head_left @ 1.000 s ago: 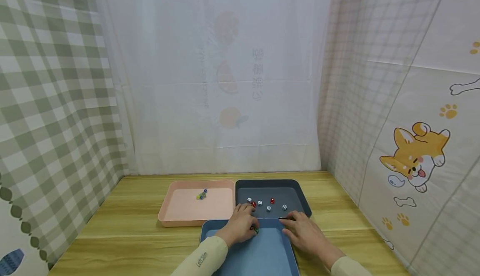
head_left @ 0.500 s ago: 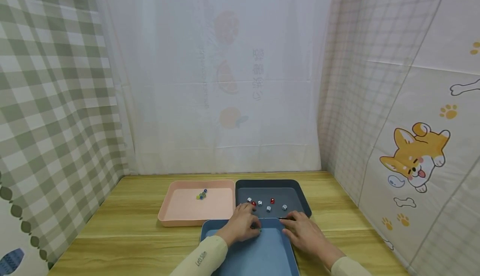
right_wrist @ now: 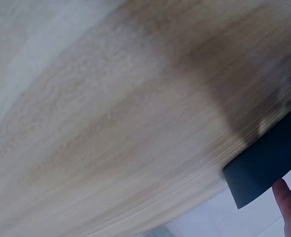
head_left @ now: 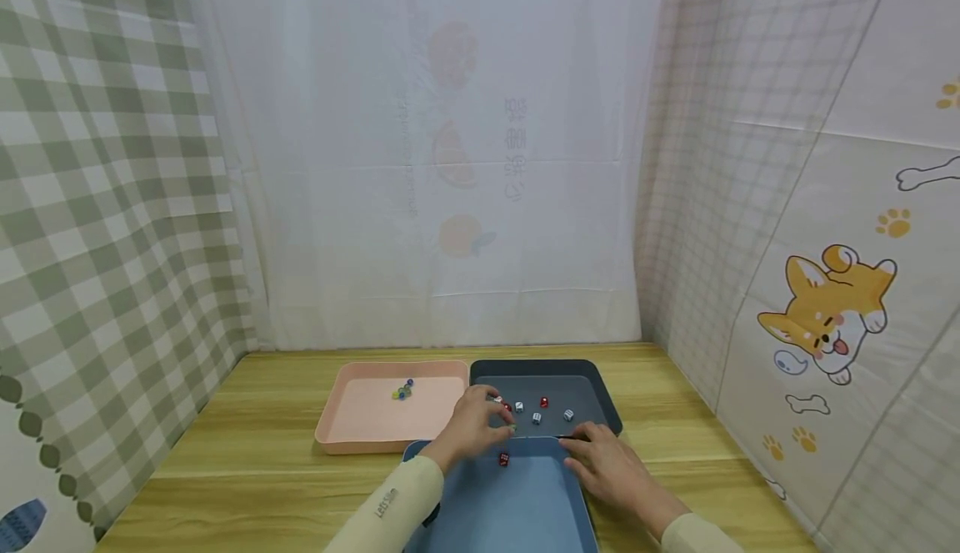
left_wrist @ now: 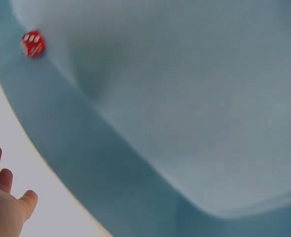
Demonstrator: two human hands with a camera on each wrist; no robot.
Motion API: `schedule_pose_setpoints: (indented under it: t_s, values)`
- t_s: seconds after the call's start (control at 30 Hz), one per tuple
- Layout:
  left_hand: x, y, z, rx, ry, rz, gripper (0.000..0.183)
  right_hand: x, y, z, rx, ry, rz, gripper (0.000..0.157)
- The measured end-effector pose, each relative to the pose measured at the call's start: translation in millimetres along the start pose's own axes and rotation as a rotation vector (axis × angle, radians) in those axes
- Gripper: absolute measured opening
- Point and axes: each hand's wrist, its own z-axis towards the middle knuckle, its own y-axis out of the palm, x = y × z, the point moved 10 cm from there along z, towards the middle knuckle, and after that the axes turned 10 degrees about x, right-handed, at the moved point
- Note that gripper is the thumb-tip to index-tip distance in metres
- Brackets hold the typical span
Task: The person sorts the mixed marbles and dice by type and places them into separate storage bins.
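My left hand (head_left: pixel 474 424) is over the near left corner of the dark grey tray (head_left: pixel 592 382), a small greenish marble (head_left: pixel 513 428) pinched at its fingertips. Below it, in the blue tray (head_left: pixel 525 503), lies a red die (head_left: pixel 504 459). The left wrist view shows this die (left_wrist: pixel 33 43) on the sloping inner wall of the blue tray (left_wrist: pixel 101 158). My right hand (head_left: pixel 611 465) holds the corner where the blue and dark trays meet, rims between thumb and fingers. In the right wrist view, digits (right_wrist: pixel 286 197) touch the dark tray's wall (right_wrist: pixel 264 165).
Several white dice (head_left: pixel 537 418) and red dice (head_left: pixel 544 402) lie in the dark tray. A pink tray (head_left: pixel 360 419) to its left holds several glass marbles (head_left: pixel 402 391). All trays stand on a wooden table (head_left: pixel 247 453), with hanging cloths (head_left: pixel 450 311) behind and beside it.
My left hand has risen from the blue tray and moved forward to the dark tray's edge with the marble, uncovering the red die. The right hand has stayed in place.
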Motion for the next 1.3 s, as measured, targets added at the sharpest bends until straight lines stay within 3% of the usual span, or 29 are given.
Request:
schedule_pose_setpoints:
  t_s: [0.13, 0.3, 0.7, 1.07, 1.3]
  values:
    - [-9.7, -16.0, 6.1, 0.045, -0.062, -0.082, 0.004, -0.5, -1.1, -0.3, 0.003, 0.0, 0.002, 0.032]
    - [-22.9, -37.8, 12.7, 0.093, -0.076, -0.127, 0.006, -1.0, -2.1, 0.0, 0.008, 0.002, 0.007, 0.031]
    - [-70.7, -89.6, 19.1, 0.229, -0.158, -0.119, 0.008, -0.5, -0.8, 0.1, -0.013, 0.016, 0.013, 0.031]
    - [-131.2, -120.9, -3.4, 0.278, -0.397, -0.117, 0.016, -0.4, -0.6, -0.1, -0.017, 0.02, 0.015, 0.031]
    - [-152.6, -130.9, -20.3, 0.288, -0.444, -0.063, 0.02, -0.5, -1.1, 0.2, -0.01, 0.022, 0.023, 0.031]
